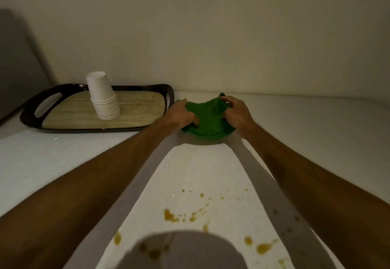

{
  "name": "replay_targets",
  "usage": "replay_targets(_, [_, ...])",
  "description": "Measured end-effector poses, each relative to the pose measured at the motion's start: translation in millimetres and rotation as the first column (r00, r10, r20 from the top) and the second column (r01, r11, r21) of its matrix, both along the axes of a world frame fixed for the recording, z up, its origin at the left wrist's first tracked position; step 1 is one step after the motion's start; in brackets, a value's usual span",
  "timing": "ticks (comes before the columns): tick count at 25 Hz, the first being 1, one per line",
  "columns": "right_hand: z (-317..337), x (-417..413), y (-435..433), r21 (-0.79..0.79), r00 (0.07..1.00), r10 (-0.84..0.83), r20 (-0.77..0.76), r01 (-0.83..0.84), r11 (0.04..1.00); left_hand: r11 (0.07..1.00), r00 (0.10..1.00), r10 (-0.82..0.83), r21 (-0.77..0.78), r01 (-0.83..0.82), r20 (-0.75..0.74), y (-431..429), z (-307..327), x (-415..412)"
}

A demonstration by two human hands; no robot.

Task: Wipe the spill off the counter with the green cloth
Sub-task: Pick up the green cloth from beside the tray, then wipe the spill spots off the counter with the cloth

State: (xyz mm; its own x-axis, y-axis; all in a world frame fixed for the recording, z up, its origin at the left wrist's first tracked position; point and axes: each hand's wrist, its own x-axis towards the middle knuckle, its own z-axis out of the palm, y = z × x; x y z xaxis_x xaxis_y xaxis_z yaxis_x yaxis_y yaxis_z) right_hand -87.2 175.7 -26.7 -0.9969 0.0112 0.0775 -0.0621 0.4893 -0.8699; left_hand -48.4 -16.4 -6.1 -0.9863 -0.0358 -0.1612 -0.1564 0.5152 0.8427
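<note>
A green cloth [207, 119] lies bunched on the white counter [63, 157] near the back wall. My left hand [182, 114] grips its left side and my right hand [236, 111] grips its right side, both arms stretched forward. A brownish-yellow spill [171, 215] is spattered in drops and small puddles across the near part of the counter, well in front of the cloth. More drops [262, 247] lie at the near right.
A dark-rimmed tray [168, 93] with a wood-look base sits at the back left, just left of the cloth. A stack of white paper cups [103, 96] stands upside down on it. A grey panel [19, 64] leans at far left.
</note>
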Motion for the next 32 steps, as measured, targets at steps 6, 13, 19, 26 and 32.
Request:
replay_targets(6, [13.5,61.4,-10.2,-0.176,0.999,0.003,-0.045,-0.011,0.984,0.962,0.896,0.043,-0.223,-0.156,-0.441,-20.4,13.7,75.3])
replay_targets(13, [23.2,150.1,-45.5,-0.099,0.968,0.217,-0.125,-0.23,0.968,0.901,0.892,0.008,-0.383,-0.203,-0.453,-48.2,24.0,192.2])
replay_targets(19, [14.1,216.1,-74.7,0.114,0.904,0.398,-0.156,-0.384,0.916,0.852,0.917,0.203,-0.399,-0.338,-0.344,-62.0,5.1,305.4])
replay_targets(26, [1.4,254.9,-95.6,0.44,0.801,0.598,-0.036,-0.525,0.729,0.884,0.935,0.301,-0.313,-0.347,-0.188,-58.0,-11.3,383.3])
replay_targets(32, [-11.0,286.9,-128.7,0.761,0.801,0.59,-0.102,-0.318,0.565,0.739,0.889,0.382,-0.494,-0.459,-0.254,-90.5,-27.3,406.3])
